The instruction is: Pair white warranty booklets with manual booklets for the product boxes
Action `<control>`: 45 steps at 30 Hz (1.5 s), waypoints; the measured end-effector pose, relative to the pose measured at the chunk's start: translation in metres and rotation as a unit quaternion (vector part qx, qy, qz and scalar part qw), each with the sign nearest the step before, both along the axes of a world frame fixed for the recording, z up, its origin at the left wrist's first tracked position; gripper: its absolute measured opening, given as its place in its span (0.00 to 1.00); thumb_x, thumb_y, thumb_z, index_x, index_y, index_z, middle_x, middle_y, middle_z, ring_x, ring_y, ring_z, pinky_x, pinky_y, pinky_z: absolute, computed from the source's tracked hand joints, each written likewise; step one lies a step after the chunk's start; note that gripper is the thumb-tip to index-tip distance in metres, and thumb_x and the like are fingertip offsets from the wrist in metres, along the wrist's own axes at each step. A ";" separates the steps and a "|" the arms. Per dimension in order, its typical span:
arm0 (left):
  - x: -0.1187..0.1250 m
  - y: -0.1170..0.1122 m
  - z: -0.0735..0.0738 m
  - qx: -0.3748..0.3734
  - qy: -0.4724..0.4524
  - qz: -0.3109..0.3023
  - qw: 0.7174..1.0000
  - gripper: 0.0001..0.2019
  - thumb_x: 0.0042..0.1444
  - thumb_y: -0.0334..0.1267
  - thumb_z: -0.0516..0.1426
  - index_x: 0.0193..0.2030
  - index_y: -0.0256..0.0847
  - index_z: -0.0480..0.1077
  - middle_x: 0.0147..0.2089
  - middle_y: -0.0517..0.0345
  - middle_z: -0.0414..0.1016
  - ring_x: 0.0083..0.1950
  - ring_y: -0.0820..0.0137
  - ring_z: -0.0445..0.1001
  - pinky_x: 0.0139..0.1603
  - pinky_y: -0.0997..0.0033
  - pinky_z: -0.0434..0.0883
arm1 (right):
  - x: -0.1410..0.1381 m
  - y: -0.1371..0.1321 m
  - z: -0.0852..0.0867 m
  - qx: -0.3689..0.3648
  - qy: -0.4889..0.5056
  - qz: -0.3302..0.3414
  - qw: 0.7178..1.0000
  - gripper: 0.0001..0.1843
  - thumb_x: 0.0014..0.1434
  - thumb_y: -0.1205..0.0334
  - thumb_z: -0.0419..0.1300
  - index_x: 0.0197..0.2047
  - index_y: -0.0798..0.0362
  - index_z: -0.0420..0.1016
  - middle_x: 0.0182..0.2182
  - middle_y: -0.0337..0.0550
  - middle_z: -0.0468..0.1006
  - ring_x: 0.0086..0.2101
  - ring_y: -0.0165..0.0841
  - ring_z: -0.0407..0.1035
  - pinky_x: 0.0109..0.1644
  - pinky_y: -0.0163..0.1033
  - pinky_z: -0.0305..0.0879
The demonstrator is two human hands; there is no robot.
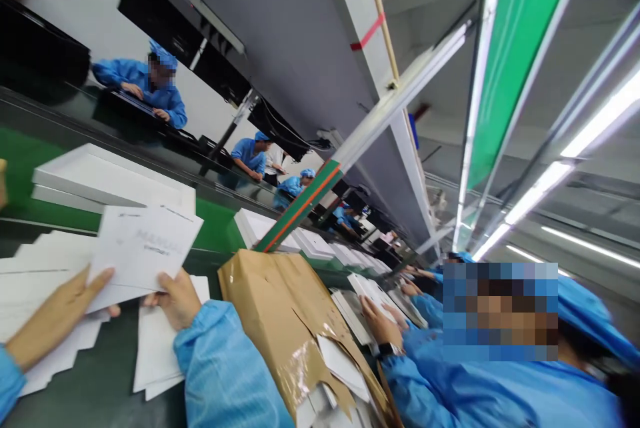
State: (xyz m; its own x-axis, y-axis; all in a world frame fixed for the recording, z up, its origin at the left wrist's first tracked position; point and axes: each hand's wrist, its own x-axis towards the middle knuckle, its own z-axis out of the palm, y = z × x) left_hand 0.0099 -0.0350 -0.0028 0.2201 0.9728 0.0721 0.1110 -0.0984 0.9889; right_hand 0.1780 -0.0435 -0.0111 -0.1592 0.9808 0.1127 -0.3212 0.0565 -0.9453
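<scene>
Two overlapping white manuals (143, 241) with printed covers are held up between my hands. My left hand (75, 305) pinches their lower left edge, thumb on the cover. On the lower right edge, my right hand (179, 298) grips with thumb and fingers; the fingertips behind are partly hidden. Beneath my left hand spreads a fanned pile of white booklets (60, 348). A smaller stack of white booklets (157, 348) lies on the dark green surface under my right hand.
A torn brown paper package (270, 301) with white papers inside stands right of my right sleeve. White boxes (115, 178) sit on the green conveyor (213, 218) beyond. A co-worker in blue (475, 381) handles a white box close on the right. A slanted post (300, 205) rises ahead.
</scene>
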 end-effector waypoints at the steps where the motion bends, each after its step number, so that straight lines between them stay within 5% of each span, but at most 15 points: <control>1: 0.001 0.002 0.003 -0.015 -0.008 -0.027 0.999 0.21 0.47 0.52 0.44 0.42 0.41 0.61 0.32 0.62 0.71 0.32 0.70 0.69 0.41 0.67 0.66 | 0.000 -0.001 0.000 0.007 -0.002 -0.016 1.000 0.17 0.44 0.56 0.57 0.36 0.58 0.64 0.17 0.34 0.69 0.13 0.22 0.61 0.15 0.26 0.53; 7: 0.007 -0.002 0.003 0.006 -0.027 -0.075 0.997 0.21 0.49 0.50 0.43 0.43 0.38 0.60 0.19 0.63 0.69 0.29 0.67 0.71 0.37 0.70 0.66 | 0.002 -0.003 0.002 -0.005 -0.033 -0.047 0.998 0.15 0.47 0.56 0.55 0.37 0.56 0.63 0.22 0.39 0.70 0.15 0.22 0.60 0.16 0.27 0.52; 21: 0.011 0.000 0.000 0.046 -0.068 -0.051 0.995 0.21 0.51 0.48 0.40 0.47 0.37 0.55 0.19 0.63 0.68 0.18 0.73 0.67 0.24 0.74 0.64 | 0.000 0.001 0.003 -0.002 -0.094 -0.074 0.993 0.16 0.48 0.55 0.54 0.37 0.57 0.62 0.23 0.40 0.71 0.17 0.23 0.59 0.19 0.29 0.54; 25: 0.007 -0.004 0.000 0.071 -0.075 -0.029 0.994 0.20 0.49 0.46 0.44 0.48 0.40 0.51 0.28 0.60 0.71 0.19 0.74 0.68 0.26 0.73 0.65 | 0.000 0.008 -0.006 0.030 -0.173 -0.101 0.979 0.20 0.47 0.51 0.53 0.38 0.58 0.60 0.18 0.38 0.70 0.13 0.23 0.59 0.15 0.28 0.50; 31: 0.002 0.000 -0.008 0.091 -0.050 0.058 0.993 0.15 0.50 0.44 0.44 0.43 0.40 0.54 0.21 0.62 0.70 0.28 0.69 0.71 0.33 0.70 0.64 | 0.006 0.008 -0.001 0.061 -0.180 -0.201 0.961 0.18 0.45 0.50 0.53 0.37 0.52 0.62 0.23 0.40 0.72 0.12 0.24 0.59 0.13 0.31 0.48; 36: -0.007 0.031 0.021 0.129 -0.045 0.172 0.976 0.13 0.50 0.43 0.44 0.40 0.41 0.55 0.18 0.65 0.68 0.24 0.70 0.71 0.29 0.72 0.65 | 0.015 -0.002 0.012 0.066 -0.137 -0.200 0.968 0.08 0.48 0.54 0.50 0.34 0.40 0.64 0.27 0.39 0.73 0.17 0.27 0.63 0.19 0.38 0.53; 41: 0.002 0.090 0.064 0.097 0.004 0.149 0.984 0.12 0.54 0.37 0.40 0.44 0.36 0.53 0.18 0.66 0.66 0.18 0.78 0.65 0.24 0.79 0.63 | 0.023 -0.003 0.015 0.039 -0.124 -0.159 0.979 0.09 0.49 0.55 0.49 0.35 0.30 0.62 0.24 0.38 0.74 0.17 0.31 0.63 0.20 0.44 0.51; 45: 0.012 0.141 0.073 0.039 0.028 0.122 0.991 0.12 0.54 0.37 0.45 0.42 0.32 0.59 0.32 0.58 0.68 0.29 0.76 0.68 0.30 0.72 0.66 | 0.027 0.006 0.006 0.018 -0.125 -0.135 0.983 0.12 0.48 0.55 0.48 0.36 0.26 0.60 0.23 0.38 0.73 0.19 0.35 0.65 0.21 0.47 0.52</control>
